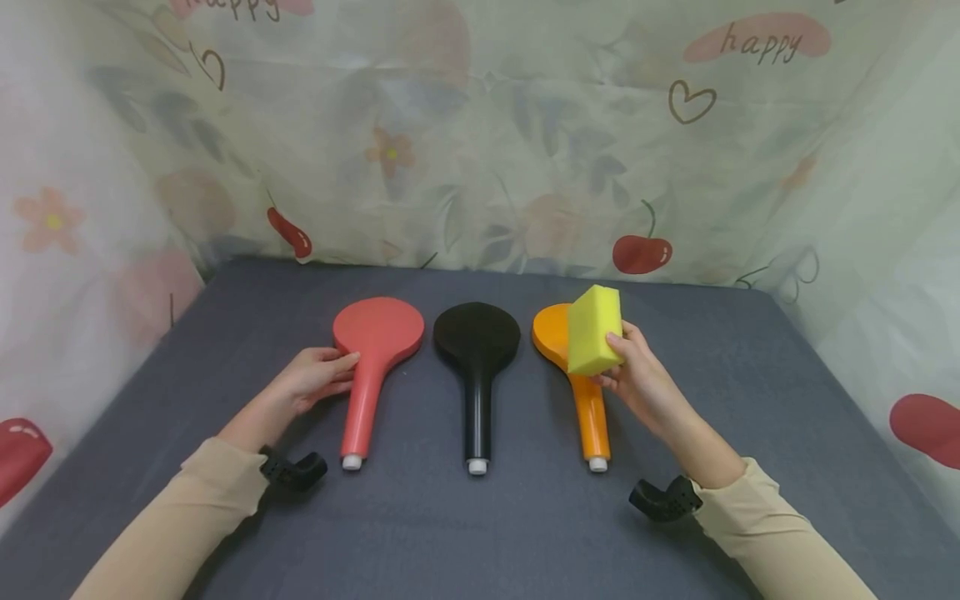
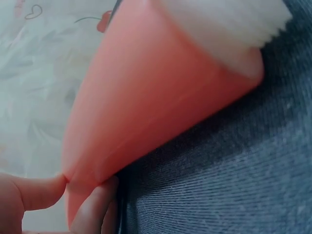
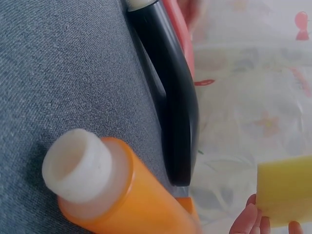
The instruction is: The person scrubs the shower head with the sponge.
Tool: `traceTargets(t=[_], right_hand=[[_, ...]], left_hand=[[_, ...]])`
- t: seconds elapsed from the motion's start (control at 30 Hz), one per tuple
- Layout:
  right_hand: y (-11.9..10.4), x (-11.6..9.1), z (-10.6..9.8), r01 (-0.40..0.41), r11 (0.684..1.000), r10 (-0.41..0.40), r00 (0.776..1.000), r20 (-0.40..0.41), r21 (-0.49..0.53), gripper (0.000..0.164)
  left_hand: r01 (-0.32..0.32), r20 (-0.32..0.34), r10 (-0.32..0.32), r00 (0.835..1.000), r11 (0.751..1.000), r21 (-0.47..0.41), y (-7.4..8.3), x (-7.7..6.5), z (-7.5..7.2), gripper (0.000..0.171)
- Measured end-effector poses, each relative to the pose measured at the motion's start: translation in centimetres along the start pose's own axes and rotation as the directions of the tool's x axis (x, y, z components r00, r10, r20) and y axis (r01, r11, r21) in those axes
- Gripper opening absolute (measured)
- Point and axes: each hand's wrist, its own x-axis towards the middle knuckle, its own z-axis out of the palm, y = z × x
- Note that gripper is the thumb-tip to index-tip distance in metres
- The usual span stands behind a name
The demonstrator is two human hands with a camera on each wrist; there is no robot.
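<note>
My left hand (image 1: 318, 379) pinches the neck of a red paddle (image 1: 378, 329), which lies on the dark cloth with its white-tipped handle toward me. In the left wrist view, the thumb and fingers (image 2: 92, 209) meet the red paddle's (image 2: 131, 92) sides; its end is white and ridged. My right hand (image 1: 641, 375) grips a yellow sponge block (image 1: 595, 329) above an orange paddle (image 1: 588, 417), hiding part of its round head. Up close in the right wrist view, the sponge (image 3: 285, 187) shows beyond the orange paddle's hollow white end (image 3: 78, 165).
Between the two coloured paddles lies a black paddle (image 1: 477, 350) of the same shape. Grey-blue cloth (image 1: 480, 533) covers the table. A printed curtain (image 1: 480, 150) hangs behind it and along both sides. Black wrist mounts (image 1: 292, 471) sit on both sleeves.
</note>
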Motion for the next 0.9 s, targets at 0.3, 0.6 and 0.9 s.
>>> traceTargets(t=[0.3, 0.6, 0.9], right_hand=[[0.0, 0.2, -0.1, -0.019, 1.000, 0.019, 1.000, -0.020, -0.008, 0.064], [-0.1, 0.3, -0.3, -0.035, 0.999, 0.034, 0.999, -0.030, -0.022, 0.066], [-0.1, 0.4, -0.2, -0.043, 0.999, 0.043, 0.999, -0.028, -0.013, 0.066]], left_hand=[[-0.049, -0.054, 0.060, 0.997, 0.979, 0.199, 0.8, -0.6, -0.1, 0.067], [-0.269, -0.097, 0.344, 0.934, 0.856, 0.442, 3.1, -3.1, 2.6, 0.057], [-0.267, 0.181, 0.230, 0.956, 0.939, 0.218, 3.0, -3.4, 8.1, 0.051]])
